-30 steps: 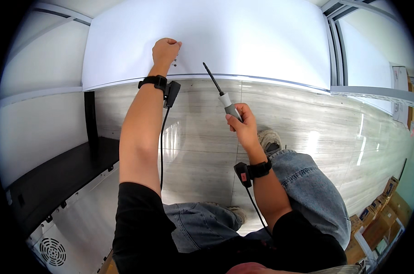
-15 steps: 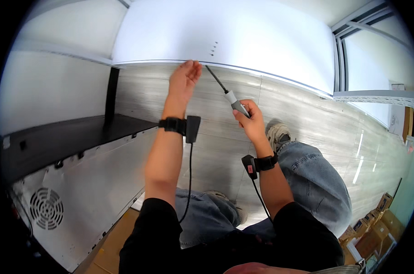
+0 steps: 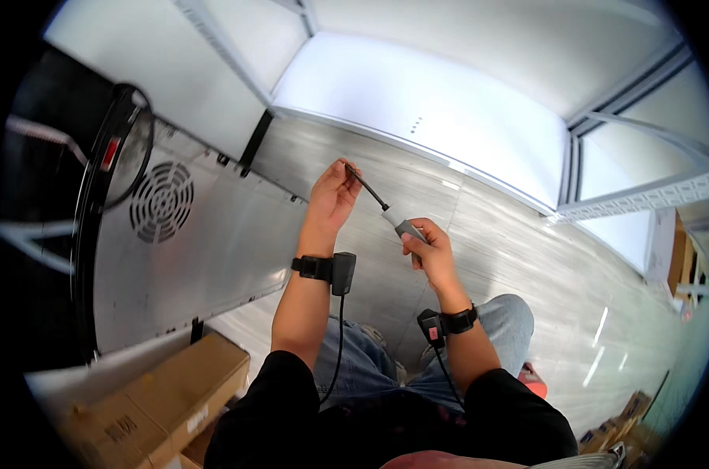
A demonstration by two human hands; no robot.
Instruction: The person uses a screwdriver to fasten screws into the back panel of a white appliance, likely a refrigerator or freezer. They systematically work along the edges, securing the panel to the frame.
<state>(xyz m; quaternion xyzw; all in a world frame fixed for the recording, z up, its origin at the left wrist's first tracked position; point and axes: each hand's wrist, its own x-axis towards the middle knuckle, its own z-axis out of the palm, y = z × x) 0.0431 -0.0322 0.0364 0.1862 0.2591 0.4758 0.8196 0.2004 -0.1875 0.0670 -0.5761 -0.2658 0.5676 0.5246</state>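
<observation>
My right hand [image 3: 434, 254] grips a screwdriver [image 3: 407, 227] by its grey handle, which has a pale collar and a long dark shaft. The shaft slants up to the left, and its tip meets the fingers of my left hand [image 3: 332, 200]. Thumb and fingers of that hand are pinched together at the tip; whether a small piece sits between them is hidden. Beyond the hands, several small dark specks [image 3: 418, 125], too small to name, lie in a row on a white shelf panel [image 3: 354, 78].
A metal cabinet panel [image 3: 206, 227] with a round vent stands on my left. Below it lies a long cardboard box [image 3: 159, 399]. Grey metal framing [image 3: 577, 160] rises at the right of the shelf. Wood-look floor [image 3: 511, 258] spreads beneath my arms.
Both hands have drawn back from the shelf edge toward me. The screwdriver's tip, earlier apart from my left fingers, now meets them. My view has swung left, showing more of the cabinet.
</observation>
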